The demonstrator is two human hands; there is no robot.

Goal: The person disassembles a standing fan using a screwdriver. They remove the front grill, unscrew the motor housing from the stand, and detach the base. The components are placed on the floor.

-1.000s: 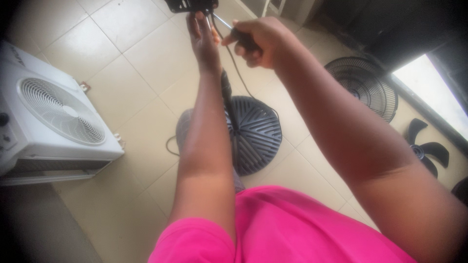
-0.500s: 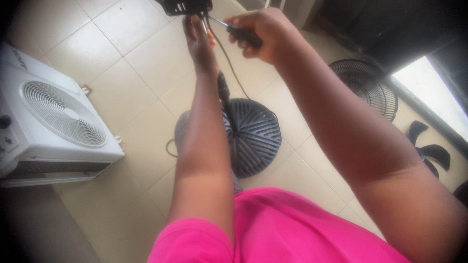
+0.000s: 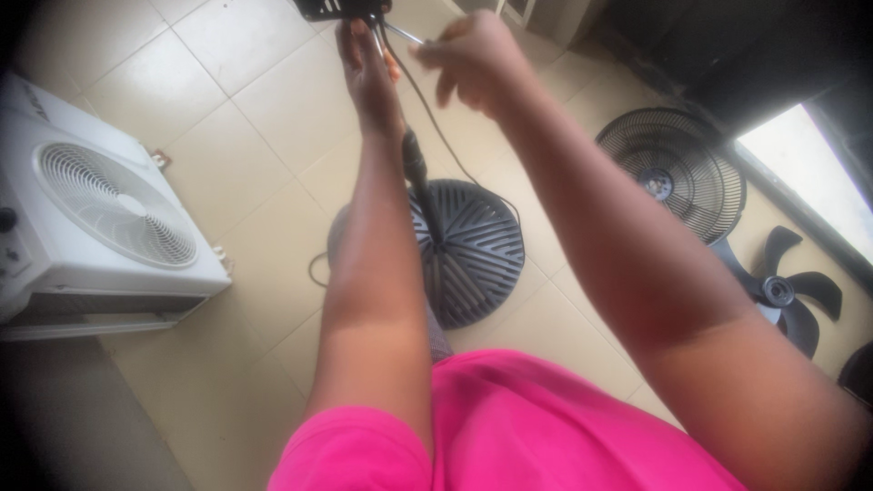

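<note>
My left hand reaches up at the top of the view and holds a black fan part that sits on top of a stand pole. The pole rises from a round ribbed black base on the floor. My right hand is right beside it, closed around a screwdriver. The thin metal shaft points left into the black part, and my fingers hide the handle. A black cord hangs from the part down to the base.
A white box fan stands on the tiled floor at the left. A round black fan grille and a black fan blade lie at the right near a dark wall. My pink clothing fills the bottom.
My right hand has turned on the screwdriver and shifted slightly left and up, so its dark handle is now covered. My left hand stays on the black part.
</note>
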